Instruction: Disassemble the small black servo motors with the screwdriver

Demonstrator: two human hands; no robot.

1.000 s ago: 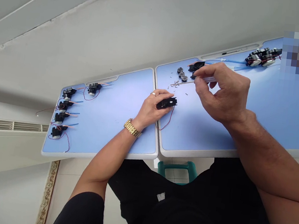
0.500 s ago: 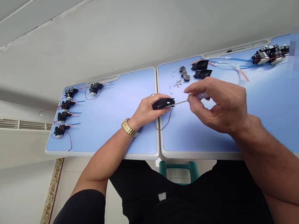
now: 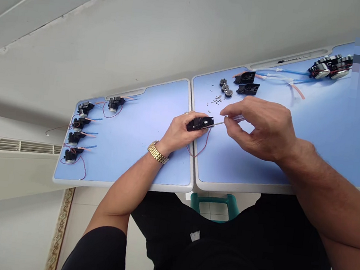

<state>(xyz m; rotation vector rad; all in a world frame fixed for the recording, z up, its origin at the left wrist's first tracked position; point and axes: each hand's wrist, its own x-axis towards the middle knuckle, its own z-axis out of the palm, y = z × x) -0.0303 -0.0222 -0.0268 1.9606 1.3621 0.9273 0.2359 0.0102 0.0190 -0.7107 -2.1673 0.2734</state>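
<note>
Over the seam between two blue tabletops, my left hand [image 3: 180,128] is closed around a small black plastic housing [image 3: 200,123] with a thin red wire [image 3: 205,143] hanging from it. My right hand [image 3: 262,127] pinches the clear handle of a screwdriver [image 3: 219,123]. Its thin metal shaft points left and its tip meets the right end of the housing; the exact contact point is too small to make out. Beyond the hands lie several loose screws [image 3: 217,99], a row of round metal-and-black parts [image 3: 225,88] and two black plastic shells [image 3: 248,89].
Several black assemblies with wires [image 3: 74,137] stand along the left table's edge, and another assembly [image 3: 116,103] sits near its back. At the far right rests a cluster of motor-like parts [image 3: 324,70] with blue tubes [image 3: 291,72]. A green stool [image 3: 232,208] is below the table edge.
The view has shifted slightly. The screwdriver stays at the housing, and my right hand's fingers and wrist have changed angle a little. Both hands keep their hold.
</note>
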